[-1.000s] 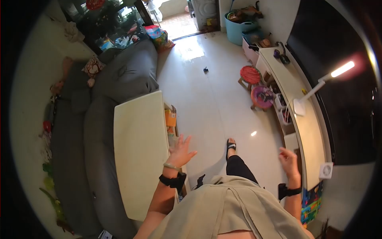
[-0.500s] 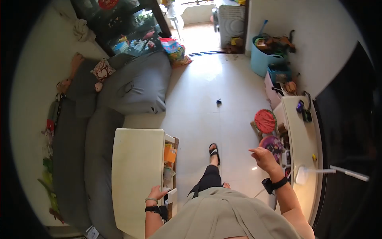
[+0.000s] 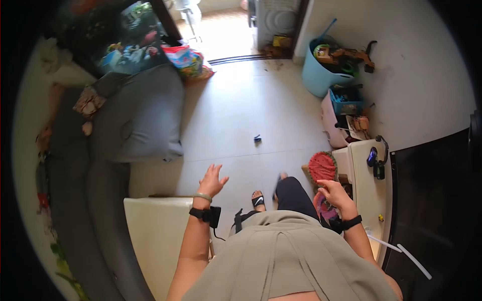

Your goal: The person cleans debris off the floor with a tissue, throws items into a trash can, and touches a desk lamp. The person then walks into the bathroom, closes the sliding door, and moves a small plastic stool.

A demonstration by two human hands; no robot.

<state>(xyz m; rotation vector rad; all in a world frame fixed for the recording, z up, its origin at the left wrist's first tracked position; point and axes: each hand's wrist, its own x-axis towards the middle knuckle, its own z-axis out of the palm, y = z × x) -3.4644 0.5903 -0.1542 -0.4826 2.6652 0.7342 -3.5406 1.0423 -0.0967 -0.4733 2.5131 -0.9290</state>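
My left hand [image 3: 213, 181] is raised in front of me over the floor, fingers spread and nothing in it, close to the far right corner of the cream table [image 3: 158, 226]. On the other side, my right hand [image 3: 335, 193] hangs by the stools, its fingers curled and bent together; whether they hold anything small is not visible. Below it are a red stool [image 3: 322, 166] and a purple stool [image 3: 326, 206]. A small dark blue object [image 3: 257, 139] lies on the tiled floor ahead.
A grey sofa [image 3: 135, 115] runs along the left. Beyond it a colourful bag [image 3: 188, 62] stands near the doorway. At the right are a light blue tub [image 3: 321, 75], a pink bin [image 3: 331, 120] and a long cabinet [image 3: 369, 185] with a lamp [image 3: 414, 261].
I have moved forward, so the stools and table sit nearer. My left hand has risen from the table's side and its fingers have spread. My feet have changed position.
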